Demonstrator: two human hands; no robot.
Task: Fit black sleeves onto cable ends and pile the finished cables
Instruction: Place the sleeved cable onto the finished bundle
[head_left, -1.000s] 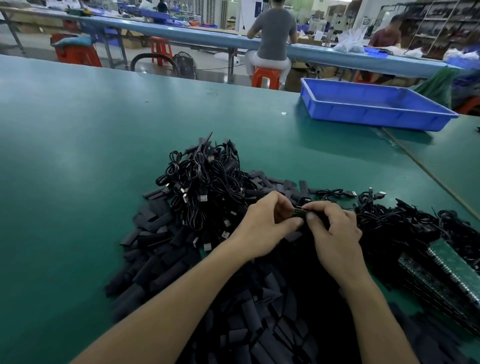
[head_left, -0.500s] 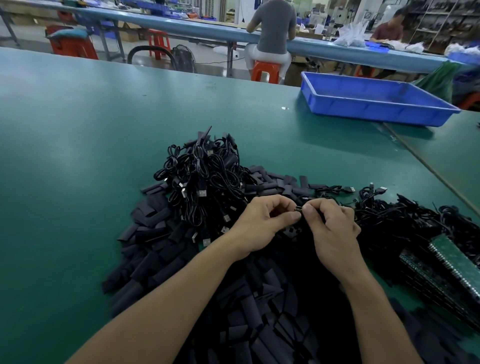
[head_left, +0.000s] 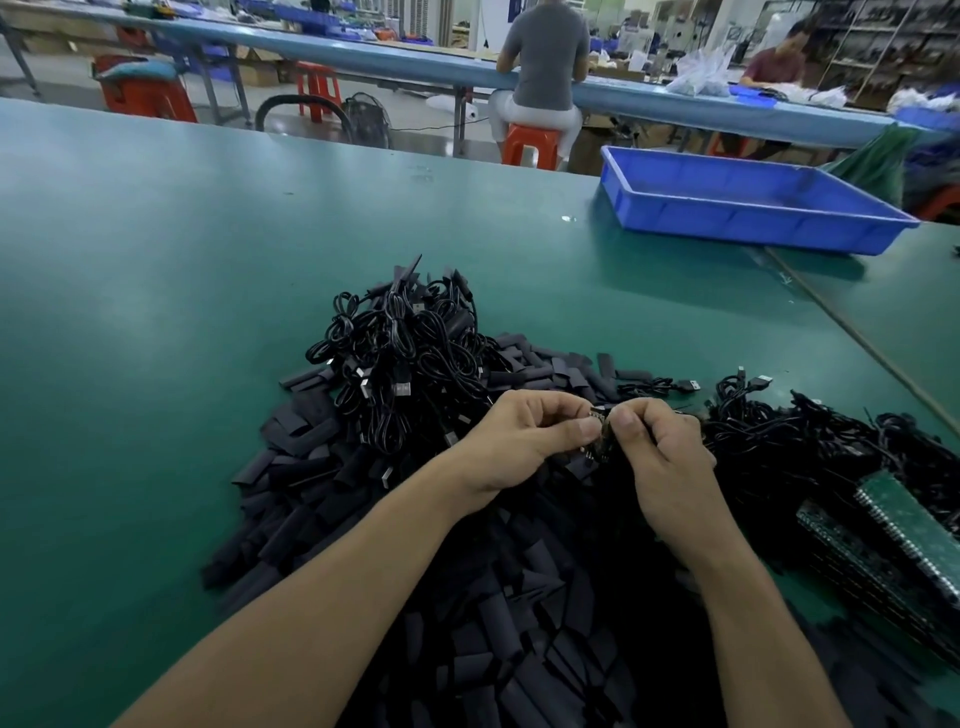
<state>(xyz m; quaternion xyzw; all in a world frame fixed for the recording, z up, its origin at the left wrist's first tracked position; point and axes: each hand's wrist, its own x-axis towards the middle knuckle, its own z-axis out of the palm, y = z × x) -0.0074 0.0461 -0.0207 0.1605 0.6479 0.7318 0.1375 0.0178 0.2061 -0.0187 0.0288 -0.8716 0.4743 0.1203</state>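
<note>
My left hand (head_left: 524, 436) and my right hand (head_left: 660, 452) meet over the middle of the table, fingertips pinched together on a small cable end (head_left: 597, 421). Whether a sleeve sits on it is too small to tell. A heap of loose black sleeves (head_left: 467, 597) spreads under and in front of my forearms. Behind my left hand rises a pile of coiled black cables (head_left: 400, 353) with USB plugs showing. More tangled black cables (head_left: 810, 441) lie to the right of my right hand.
A stack of green circuit boards (head_left: 904, 535) lies at the right edge. A blue plastic tray (head_left: 748, 223) stands at the back right of the green table (head_left: 156, 312). Beyond it, people sit at another bench with red stools.
My hands have stayed pinched together at the same spot, fingers shifting slightly on the cable end. The camera view has tilted a little; the piles have not moved.
</note>
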